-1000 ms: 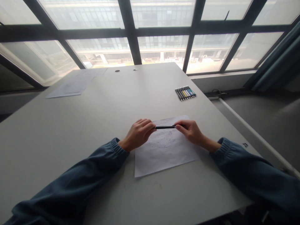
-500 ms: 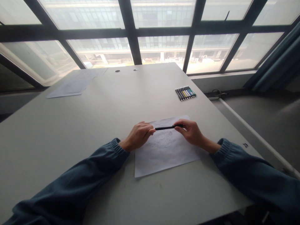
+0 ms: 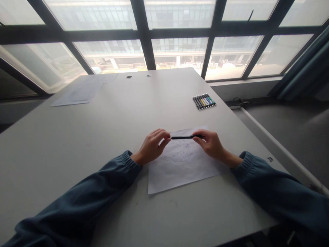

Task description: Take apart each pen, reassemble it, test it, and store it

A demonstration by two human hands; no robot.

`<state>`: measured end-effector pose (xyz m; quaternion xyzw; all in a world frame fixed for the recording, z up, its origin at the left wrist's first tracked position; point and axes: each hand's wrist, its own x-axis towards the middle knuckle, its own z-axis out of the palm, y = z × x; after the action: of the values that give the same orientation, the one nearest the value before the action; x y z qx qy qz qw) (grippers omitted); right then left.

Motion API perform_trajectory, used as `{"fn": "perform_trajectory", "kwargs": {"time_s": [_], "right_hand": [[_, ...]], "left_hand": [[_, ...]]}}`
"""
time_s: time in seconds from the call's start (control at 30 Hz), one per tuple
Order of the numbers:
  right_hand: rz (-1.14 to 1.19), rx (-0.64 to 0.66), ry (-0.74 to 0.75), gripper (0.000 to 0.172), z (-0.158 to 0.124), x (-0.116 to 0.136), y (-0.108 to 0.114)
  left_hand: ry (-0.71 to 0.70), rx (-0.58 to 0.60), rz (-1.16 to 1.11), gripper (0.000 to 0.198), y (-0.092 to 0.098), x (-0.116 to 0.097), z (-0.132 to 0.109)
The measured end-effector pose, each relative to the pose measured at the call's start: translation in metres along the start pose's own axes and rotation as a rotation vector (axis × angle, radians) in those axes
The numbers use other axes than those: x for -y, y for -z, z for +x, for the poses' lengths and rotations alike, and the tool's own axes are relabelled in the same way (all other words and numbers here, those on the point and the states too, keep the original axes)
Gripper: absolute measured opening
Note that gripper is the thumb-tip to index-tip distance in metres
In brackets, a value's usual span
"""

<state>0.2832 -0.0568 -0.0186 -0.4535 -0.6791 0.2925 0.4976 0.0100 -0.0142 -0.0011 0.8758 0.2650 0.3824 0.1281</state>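
A black pen (image 3: 181, 137) is held level between both hands, above a white sheet of paper (image 3: 180, 175) that bears faint grey marks. My left hand (image 3: 154, 145) pinches the pen's left end between thumb and fingertips. Around its right end, the thumb and fingers of my right hand (image 3: 208, 143) are closed. Several pens (image 3: 204, 101) with black, yellow, white, blue and green parts lie side by side beyond the paper, to the right.
More sheets of paper (image 3: 77, 94) lie at the far left of the white table (image 3: 123, 113). A small dark mark or object (image 3: 269, 159) is near the right edge. Beyond the table stand large windows, with a blue curtain (image 3: 303, 65) on the right.
The pen's left end has risen slightly, so the pen is now nearly level. My left hand's fingers have shifted from a wrapped hold to a fingertip pinch.
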Motion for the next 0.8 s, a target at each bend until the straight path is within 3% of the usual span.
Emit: {"fn": "perform_trajectory", "kwargs": {"time_s": [0.17, 0.33, 0.53, 0.8], "right_hand": [[0.001, 0.031, 0.018, 0.019, -0.0001, 0.0022, 0.0001], [-0.01, -0.016, 0.004, 0.018, 0.0004, 0.0011, -0.0002], [-0.016, -0.015, -0.01, 0.019, 0.0002, -0.0005, -0.0006], [-0.022, -0.013, -0.003, 0.018, -0.0001, -0.0014, -0.0007]], "left_hand": [[0.004, 0.073, 0.0, 0.038, 0.0015, 0.0024, -0.0014], [0.007, 0.001, 0.003, 0.026, 0.0017, 0.0022, -0.0009], [-0.093, -0.116, 0.047, 0.02, 0.0006, -0.0009, 0.0], [-0.102, -0.092, 0.0, 0.024, -0.0009, -0.0017, 0.0004]]}}
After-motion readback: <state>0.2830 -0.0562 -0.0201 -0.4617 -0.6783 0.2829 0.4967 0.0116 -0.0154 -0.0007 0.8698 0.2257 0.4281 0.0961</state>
